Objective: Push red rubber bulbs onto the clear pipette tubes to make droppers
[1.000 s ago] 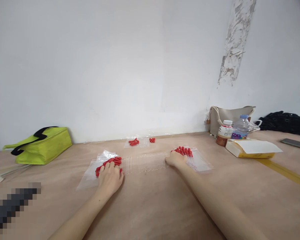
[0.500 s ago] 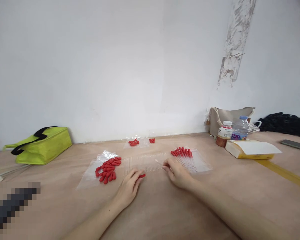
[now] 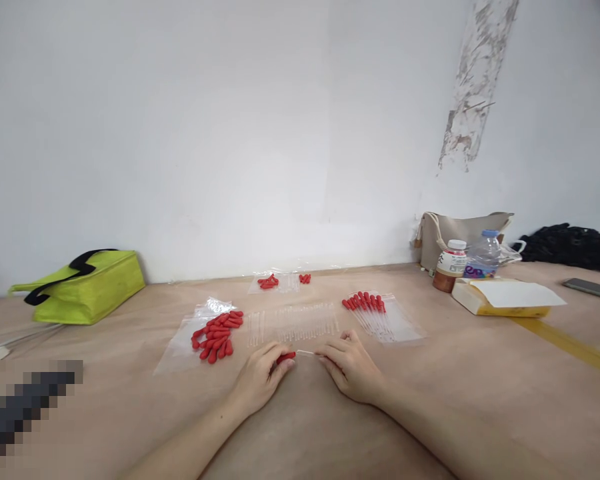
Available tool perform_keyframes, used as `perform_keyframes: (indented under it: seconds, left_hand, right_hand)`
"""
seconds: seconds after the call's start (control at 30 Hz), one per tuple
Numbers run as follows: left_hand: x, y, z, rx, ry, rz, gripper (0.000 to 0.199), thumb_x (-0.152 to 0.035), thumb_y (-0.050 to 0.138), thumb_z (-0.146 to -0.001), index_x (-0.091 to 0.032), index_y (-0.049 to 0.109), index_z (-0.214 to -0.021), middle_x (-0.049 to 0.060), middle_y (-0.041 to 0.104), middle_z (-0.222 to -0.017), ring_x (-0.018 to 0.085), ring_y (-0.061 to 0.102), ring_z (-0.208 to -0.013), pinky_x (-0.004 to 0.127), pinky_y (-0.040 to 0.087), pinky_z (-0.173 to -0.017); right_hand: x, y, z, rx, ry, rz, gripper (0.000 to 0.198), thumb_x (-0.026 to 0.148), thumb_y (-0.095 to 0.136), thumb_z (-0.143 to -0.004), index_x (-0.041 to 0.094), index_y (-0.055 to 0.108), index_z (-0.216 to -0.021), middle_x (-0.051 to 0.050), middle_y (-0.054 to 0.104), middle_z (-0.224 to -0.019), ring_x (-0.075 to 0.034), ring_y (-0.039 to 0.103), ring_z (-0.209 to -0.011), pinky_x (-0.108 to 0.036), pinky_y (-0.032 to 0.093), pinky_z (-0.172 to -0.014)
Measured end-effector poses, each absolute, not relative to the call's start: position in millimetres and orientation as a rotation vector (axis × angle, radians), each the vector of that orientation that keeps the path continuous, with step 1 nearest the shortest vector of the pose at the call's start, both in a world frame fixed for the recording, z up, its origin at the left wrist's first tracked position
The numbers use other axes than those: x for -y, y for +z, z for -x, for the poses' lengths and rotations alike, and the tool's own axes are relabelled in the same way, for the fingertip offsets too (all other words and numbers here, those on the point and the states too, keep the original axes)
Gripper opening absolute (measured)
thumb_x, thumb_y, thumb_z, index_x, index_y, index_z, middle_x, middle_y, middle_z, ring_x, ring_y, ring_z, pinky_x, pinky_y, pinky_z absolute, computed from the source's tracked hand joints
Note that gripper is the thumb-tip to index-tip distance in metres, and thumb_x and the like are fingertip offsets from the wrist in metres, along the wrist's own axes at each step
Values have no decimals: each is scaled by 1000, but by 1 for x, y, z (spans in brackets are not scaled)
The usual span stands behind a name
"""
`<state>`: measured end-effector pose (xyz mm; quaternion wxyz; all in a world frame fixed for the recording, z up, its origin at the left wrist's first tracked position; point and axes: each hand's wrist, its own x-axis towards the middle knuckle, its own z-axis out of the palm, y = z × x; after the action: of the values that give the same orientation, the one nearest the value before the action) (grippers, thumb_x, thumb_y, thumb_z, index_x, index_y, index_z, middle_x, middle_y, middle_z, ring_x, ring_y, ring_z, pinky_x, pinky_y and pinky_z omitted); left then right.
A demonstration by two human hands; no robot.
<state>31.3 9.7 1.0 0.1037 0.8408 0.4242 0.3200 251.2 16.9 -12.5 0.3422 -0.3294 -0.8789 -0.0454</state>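
Note:
My left hand (image 3: 260,375) pinches a red rubber bulb (image 3: 286,357) at the table's middle. My right hand (image 3: 349,363) holds a thin clear glass tube (image 3: 306,353), its tip meeting the bulb. Behind the hands lies a row of clear glass tubes (image 3: 293,323). To the left, a pile of red bulbs (image 3: 216,335) rests on a clear plastic bag (image 3: 180,347). To the right, several droppers with red bulbs (image 3: 365,303) lie on another clear bag (image 3: 397,328).
A lime green bag (image 3: 83,285) sits at far left. More red bulbs (image 3: 269,283) lie near the wall. At right stand a beige bag (image 3: 463,233), two bottles (image 3: 450,265), a yellow box (image 3: 500,300), a phone (image 3: 590,288) and black items (image 3: 570,245).
My left hand left the bulb pile with one red bulb, my right hand left the droppers with a glass tube. Both hands came together near me at the middle.

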Motion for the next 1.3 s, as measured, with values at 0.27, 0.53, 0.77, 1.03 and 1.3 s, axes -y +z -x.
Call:
perform_keyframes:
  seconds: [0.27,0.53,0.77,1.03,1.3]
  left_hand:
    - [-10,1,-31,-1226,949,-2495,22,-32,40,-86,-20,58,-89,3,58,-84,16,54,-79,28,42,-71]
    - [-8,5,-30,-1095,892,-2500,22,-26,36,-88,-19,57,-86,2,56,-81,14,52,-76,25,41,-71]
    - [-6,5,-30,-1014,795,-2504,26,-27,32,-89,-19,57,-86,2,56,-80,14,51,-75,25,40,-70]
    - [-6,5,-29,-1024,762,-2503,27,-28,33,-89,-19,58,-85,3,57,-81,14,52,-75,25,40,-70]
    - [-7,5,-29,-1040,758,-2523,27,-29,34,-89,-19,60,-86,3,58,-80,14,52,-74,24,40,-69]
  right_hand:
    - [-18,-16,-251,2321,-70,827,25,17,34,-87,21,56,-99,-4,62,-84,-13,53,-77,-32,25,-75]
    - [-23,-18,-254,2328,-88,791,29,17,38,-86,25,56,-107,-3,63,-84,-12,53,-76,-32,26,-75]
    - [-24,-19,-254,2346,-145,788,32,13,40,-84,29,59,-104,-1,61,-79,-11,52,-73,-31,26,-74]
    - [-25,-20,-255,2353,-186,823,31,12,43,-82,29,59,-103,-1,61,-79,-10,52,-73,-30,24,-73]
    - [-22,-19,-252,2349,-197,862,25,15,42,-82,25,62,-93,-1,59,-73,-10,48,-64,-30,22,-69]
